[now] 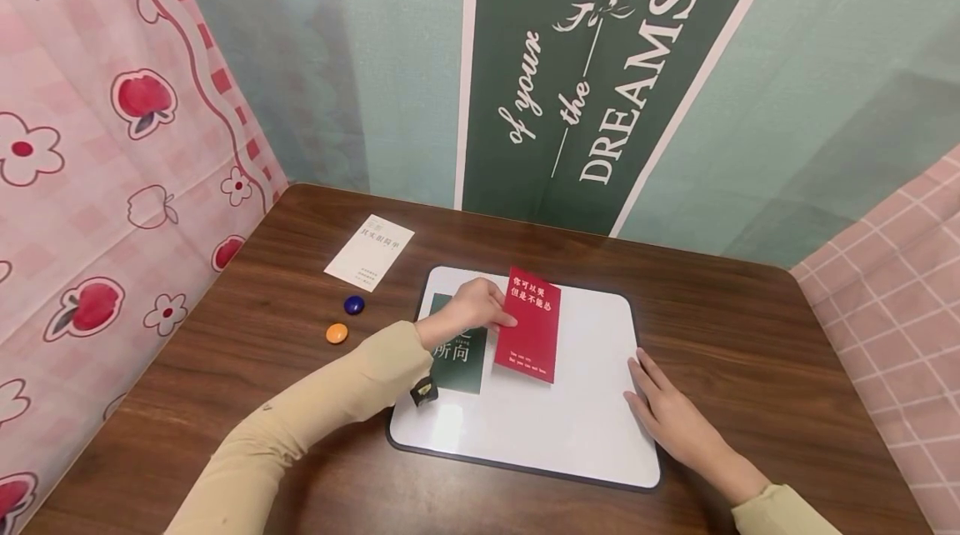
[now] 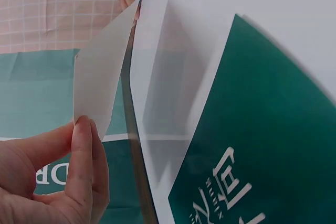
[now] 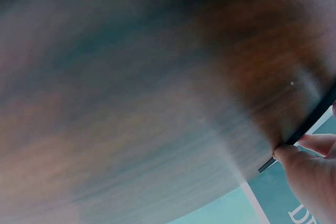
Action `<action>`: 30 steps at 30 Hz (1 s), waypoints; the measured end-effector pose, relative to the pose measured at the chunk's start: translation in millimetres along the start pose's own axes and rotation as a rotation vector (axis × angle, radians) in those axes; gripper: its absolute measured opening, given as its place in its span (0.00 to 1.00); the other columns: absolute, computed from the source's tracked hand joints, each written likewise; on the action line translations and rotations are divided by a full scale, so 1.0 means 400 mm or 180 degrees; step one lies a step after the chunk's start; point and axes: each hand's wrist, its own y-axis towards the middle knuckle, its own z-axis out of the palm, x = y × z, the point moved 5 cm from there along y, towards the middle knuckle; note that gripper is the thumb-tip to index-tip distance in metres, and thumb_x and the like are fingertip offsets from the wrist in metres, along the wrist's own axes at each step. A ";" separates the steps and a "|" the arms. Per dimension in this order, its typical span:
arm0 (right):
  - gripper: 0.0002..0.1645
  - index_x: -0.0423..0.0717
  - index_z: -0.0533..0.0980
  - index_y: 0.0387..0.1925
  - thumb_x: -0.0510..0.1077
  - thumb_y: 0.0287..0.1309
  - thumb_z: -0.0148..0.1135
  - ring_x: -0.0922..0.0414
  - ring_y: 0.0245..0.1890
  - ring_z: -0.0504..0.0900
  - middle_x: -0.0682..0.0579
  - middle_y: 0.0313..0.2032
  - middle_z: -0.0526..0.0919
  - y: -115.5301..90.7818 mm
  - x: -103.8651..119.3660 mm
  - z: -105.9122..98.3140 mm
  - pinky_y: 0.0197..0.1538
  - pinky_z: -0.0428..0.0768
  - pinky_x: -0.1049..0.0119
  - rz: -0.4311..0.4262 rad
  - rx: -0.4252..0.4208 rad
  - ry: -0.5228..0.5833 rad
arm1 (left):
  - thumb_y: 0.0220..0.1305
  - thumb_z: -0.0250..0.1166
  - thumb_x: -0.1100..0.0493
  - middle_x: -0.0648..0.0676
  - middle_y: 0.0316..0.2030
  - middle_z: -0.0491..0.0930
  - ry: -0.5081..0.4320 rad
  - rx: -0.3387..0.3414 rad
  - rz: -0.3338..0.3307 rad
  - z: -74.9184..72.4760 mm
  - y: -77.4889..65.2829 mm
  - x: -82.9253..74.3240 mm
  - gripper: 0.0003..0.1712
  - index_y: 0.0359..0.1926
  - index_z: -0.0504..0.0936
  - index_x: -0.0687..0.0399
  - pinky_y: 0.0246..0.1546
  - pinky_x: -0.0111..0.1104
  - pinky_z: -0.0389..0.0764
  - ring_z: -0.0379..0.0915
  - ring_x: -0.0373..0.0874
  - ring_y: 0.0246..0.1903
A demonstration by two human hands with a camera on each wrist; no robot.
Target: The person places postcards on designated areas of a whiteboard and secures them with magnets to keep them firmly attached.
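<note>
My left hand (image 1: 476,306) pinches a red card (image 1: 531,327) with white lettering by its left edge, between thumb and fingers. Its pale back (image 2: 102,72) faces the left wrist camera, tilted up off the whiteboard (image 1: 577,427). Below my left forearm, a dark green card (image 1: 461,372) with white characters lies on the board's left part, half covered by the hand and sleeve. At the board's right rim, my right hand (image 1: 667,410) rests with fairly straight fingers touching the black edge (image 3: 310,121).
On the brown wooden table (image 1: 742,327), left of the board, lie a white printed card (image 1: 370,252), a blue round piece (image 1: 354,304) and an orange round piece (image 1: 337,333). A green curtain (image 1: 375,60) hangs behind the table, with patterned cloths at both sides.
</note>
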 end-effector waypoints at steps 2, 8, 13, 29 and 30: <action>0.33 0.29 0.61 0.62 0.47 0.64 0.53 0.35 0.59 0.63 0.31 0.64 0.56 0.001 0.000 -0.001 0.54 0.68 0.44 -0.0004 -0.0011 -0.0010 | 0.49 0.71 0.61 0.55 0.26 0.81 0.0042 0.0005 0.0018 0.006 0.001 0.001 0.16 0.35 0.75 0.64 0.32 0.29 0.80 0.80 0.42 0.24; 0.32 0.29 0.61 0.62 0.47 0.64 0.53 0.35 0.59 0.64 0.31 0.64 0.56 0.003 0.001 -0.001 0.53 0.68 0.44 -0.0015 -0.0027 -0.0015 | 0.49 0.72 0.60 0.53 0.25 0.81 0.0155 0.0021 0.0022 0.022 0.002 0.004 0.15 0.34 0.76 0.63 0.31 0.29 0.79 0.78 0.42 0.23; 0.32 0.29 0.61 0.62 0.47 0.64 0.53 0.35 0.60 0.63 0.31 0.64 0.56 0.003 -0.001 -0.002 0.54 0.68 0.44 -0.0002 -0.0020 0.0004 | 0.48 0.72 0.59 0.52 0.24 0.79 0.0282 0.0022 0.0016 0.034 0.001 0.007 0.15 0.34 0.77 0.62 0.29 0.29 0.77 0.76 0.42 0.23; 0.32 0.29 0.61 0.62 0.47 0.64 0.53 0.35 0.60 0.63 0.31 0.64 0.56 0.001 -0.002 -0.002 0.54 0.68 0.44 0.0005 0.0008 0.0005 | 0.48 0.72 0.60 0.51 0.21 0.76 0.0540 0.0011 -0.0053 0.061 -0.011 0.017 0.12 0.25 0.76 0.59 0.23 0.28 0.71 0.73 0.42 0.21; 0.32 0.29 0.61 0.62 0.47 0.64 0.53 0.35 0.59 0.63 0.31 0.64 0.56 0.001 -0.001 -0.002 0.54 0.68 0.44 0.0006 0.0008 0.0002 | 0.48 0.72 0.60 0.52 0.20 0.75 0.0566 0.0002 -0.0034 0.061 -0.012 0.016 0.12 0.25 0.76 0.59 0.22 0.27 0.71 0.72 0.42 0.21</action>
